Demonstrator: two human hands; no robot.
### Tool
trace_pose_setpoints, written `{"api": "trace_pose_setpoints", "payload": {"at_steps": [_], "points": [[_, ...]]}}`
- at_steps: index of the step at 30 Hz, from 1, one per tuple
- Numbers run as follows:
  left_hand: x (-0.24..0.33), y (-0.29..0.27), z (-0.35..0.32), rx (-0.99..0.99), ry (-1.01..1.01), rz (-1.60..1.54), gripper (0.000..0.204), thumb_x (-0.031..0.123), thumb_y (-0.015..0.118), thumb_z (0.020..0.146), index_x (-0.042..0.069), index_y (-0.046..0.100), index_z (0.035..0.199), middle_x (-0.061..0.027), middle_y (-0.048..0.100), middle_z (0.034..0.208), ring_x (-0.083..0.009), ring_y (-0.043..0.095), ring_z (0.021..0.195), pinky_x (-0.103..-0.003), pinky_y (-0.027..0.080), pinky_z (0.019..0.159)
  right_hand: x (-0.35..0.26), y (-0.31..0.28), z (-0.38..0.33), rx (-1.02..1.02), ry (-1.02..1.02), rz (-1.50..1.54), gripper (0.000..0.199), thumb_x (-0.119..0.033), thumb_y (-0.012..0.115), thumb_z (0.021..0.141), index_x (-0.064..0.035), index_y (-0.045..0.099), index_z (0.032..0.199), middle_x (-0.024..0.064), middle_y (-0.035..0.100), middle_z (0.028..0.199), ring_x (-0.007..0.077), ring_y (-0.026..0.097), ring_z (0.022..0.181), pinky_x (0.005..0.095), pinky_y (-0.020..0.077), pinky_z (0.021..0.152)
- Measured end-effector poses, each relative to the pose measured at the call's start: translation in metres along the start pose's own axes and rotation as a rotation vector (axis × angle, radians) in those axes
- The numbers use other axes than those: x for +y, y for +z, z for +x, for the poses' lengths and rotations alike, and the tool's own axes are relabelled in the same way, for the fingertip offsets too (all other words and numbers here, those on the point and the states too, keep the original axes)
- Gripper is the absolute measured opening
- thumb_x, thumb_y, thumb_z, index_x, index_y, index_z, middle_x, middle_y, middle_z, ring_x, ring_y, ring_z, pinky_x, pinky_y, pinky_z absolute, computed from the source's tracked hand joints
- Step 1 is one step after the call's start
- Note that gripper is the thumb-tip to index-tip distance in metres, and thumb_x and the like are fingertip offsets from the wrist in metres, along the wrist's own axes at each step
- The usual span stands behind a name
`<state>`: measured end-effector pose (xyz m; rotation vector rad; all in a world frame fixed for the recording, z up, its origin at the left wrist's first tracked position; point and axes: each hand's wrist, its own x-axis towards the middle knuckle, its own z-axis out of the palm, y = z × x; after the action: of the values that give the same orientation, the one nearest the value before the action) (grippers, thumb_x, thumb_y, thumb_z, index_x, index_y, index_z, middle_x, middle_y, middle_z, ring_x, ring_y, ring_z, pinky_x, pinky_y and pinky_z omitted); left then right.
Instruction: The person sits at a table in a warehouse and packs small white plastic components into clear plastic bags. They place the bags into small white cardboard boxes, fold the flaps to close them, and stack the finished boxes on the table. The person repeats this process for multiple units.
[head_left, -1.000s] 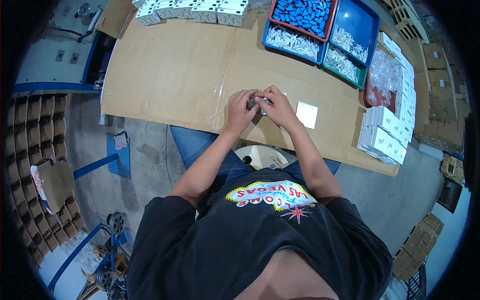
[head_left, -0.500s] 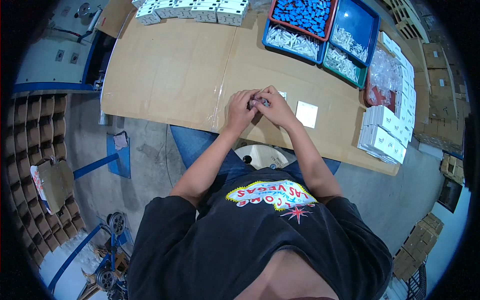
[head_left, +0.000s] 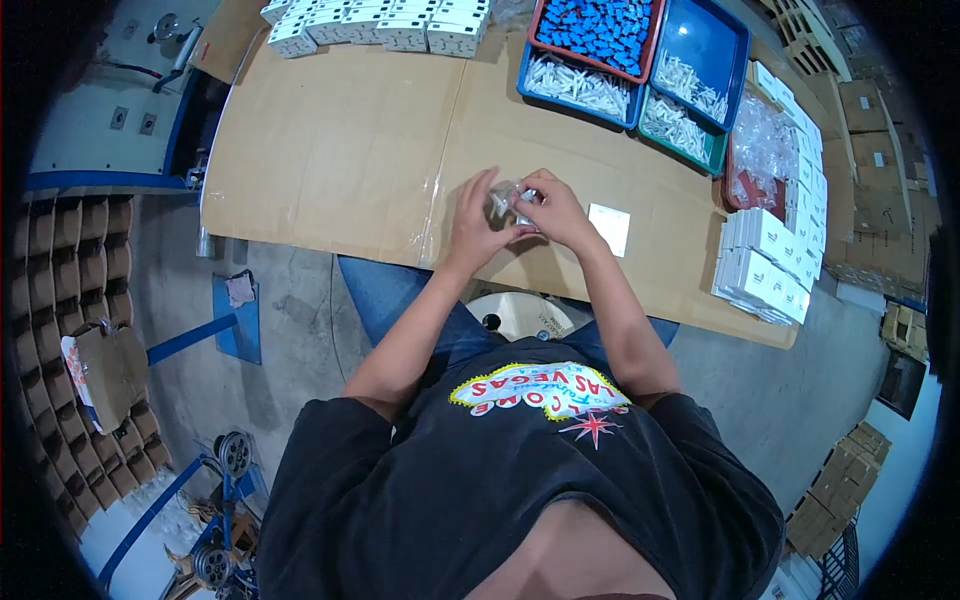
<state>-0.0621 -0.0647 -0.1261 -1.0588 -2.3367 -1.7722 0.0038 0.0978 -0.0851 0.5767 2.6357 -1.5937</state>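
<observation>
On my feed, the right hand has its fingertips and thumb closed on a small clear plastic packet, which sits between the two hands, just left of the right hand's fingertips. Something shiny shows in it, too small for me to make out. The left hand is opened into a curve around the packet's near and left side, fingers raised and thumb reaching toward the right hand; I can't tell how firmly it touches.

Both hands are over the cardboard-covered surface. Just right of the right hand I see a white square card lying flat. Farther right of that hand stand stacked white boxes, with clear plastic bags beyond them. Ahead and to the right of the right hand, I have a red tray of blue pieces, overlapping a blue tray of white sticks, near a green tray.
</observation>
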Motion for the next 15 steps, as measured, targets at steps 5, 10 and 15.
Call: {"api": "trace_pose_setpoints", "payload": {"at_steps": [5, 10, 15], "points": [[0.011, -0.006, -0.015, -0.012, -0.586, -0.709, 0.043, 0.017, 0.060, 0.102, 0.001, 0.055, 0.141, -0.0132, 0.062, 0.133, -0.0195, 0.064, 0.106, -0.033, 0.052, 0.094, -0.012, -0.030, -0.015, -0.020, 0.123, 0.328, 0.018, -0.019, 0.074, 0.093, -0.0022, 0.073, 0.100, 0.0014, 0.065, 0.078, 0.0089, 0.055, 0.068, 0.0255, 0.0472, 0.066], [0.037, -0.010, -0.009, -0.191, -0.799, -1.052, 0.037, 0.017, 0.061, 0.103, -0.002, 0.060, 0.135, -0.0048, 0.068, 0.110, -0.0118, 0.063, 0.093, -0.026, 0.050, 0.082, -0.024, -0.045, -0.034, -0.041, 0.109, 0.451, 0.013, -0.016, 0.071, 0.097, -0.0038, 0.073, 0.101, -0.0062, 0.059, 0.073, 0.0013, 0.048, 0.066, 0.0213, 0.0367, 0.058], [0.055, -0.008, 0.003, -0.212, -0.790, -1.101, 0.030, 0.012, 0.063, 0.101, 0.001, 0.061, 0.129, -0.0045, 0.067, 0.109, -0.0124, 0.061, 0.089, -0.028, 0.049, 0.082, -0.032, -0.051, -0.042, 0.010, 0.131, 0.447, 0.011, -0.014, 0.071, 0.097, -0.0038, 0.073, 0.102, -0.0067, 0.060, 0.075, 0.0005, 0.048, 0.067, 0.0208, 0.0368, 0.059]]}}
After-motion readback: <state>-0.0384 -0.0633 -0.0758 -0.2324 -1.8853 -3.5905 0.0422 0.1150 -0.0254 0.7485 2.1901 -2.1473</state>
